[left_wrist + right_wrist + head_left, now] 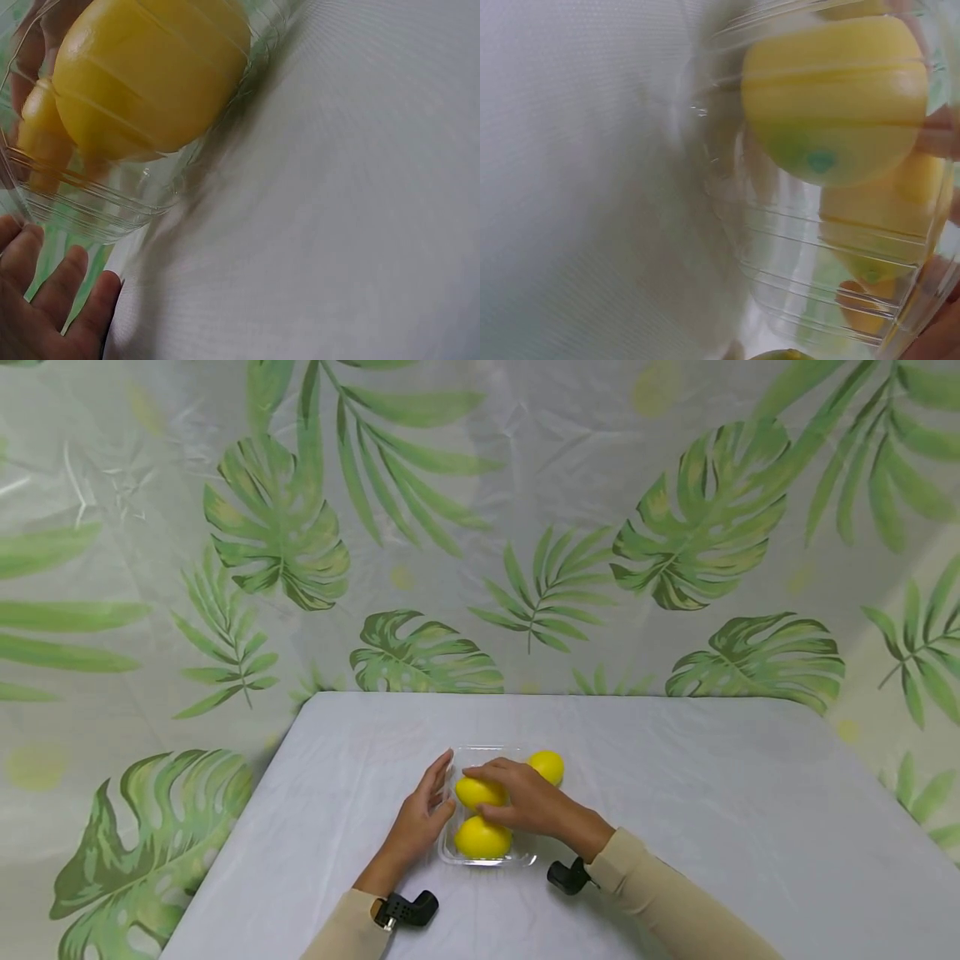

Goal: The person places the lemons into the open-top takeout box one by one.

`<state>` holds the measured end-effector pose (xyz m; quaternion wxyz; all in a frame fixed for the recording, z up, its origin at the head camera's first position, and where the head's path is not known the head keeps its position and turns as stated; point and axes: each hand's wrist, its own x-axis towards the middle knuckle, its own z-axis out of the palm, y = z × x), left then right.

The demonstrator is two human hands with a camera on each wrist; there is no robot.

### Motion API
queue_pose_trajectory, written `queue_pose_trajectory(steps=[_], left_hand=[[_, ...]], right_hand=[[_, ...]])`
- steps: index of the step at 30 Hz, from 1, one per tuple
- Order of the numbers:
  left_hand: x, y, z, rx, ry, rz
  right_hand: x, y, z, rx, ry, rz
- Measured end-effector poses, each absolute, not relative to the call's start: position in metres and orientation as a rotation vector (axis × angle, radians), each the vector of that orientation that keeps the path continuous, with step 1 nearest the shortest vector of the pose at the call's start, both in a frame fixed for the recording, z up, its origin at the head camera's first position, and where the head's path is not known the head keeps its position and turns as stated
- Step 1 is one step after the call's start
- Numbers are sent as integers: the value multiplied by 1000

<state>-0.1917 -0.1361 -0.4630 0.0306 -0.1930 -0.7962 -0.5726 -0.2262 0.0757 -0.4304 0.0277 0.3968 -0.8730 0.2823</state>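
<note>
A clear plastic tray is seen near the table centre, slightly toward the near edge, w/ two lemons inside. The middle lemon is gripped from above by the right hand, fingers curled over it, thumb at its near side. The near lemon is lodged at 6 o'clock from it, in the tray's near end. A third lemon is seen at approx. 2 o'clock of the gripped one, just behind the right hand; whether it's in or beside the tray can't be told. The tray's wall at 9 o'clock is touched by the left hand, fingers straight, nothing held. All is borne by a table w/ white cloth. A leaf-print backdrop is hung behind, at 12 o'clock.
</note>
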Motion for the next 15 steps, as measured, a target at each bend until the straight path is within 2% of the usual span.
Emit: queue_pose_trajectory(steps=[15], left_hand=[[-191,-137,-461,-588,-2485,-1746]], right_hand=[[-232,74,-440,1255,-2714,858]])
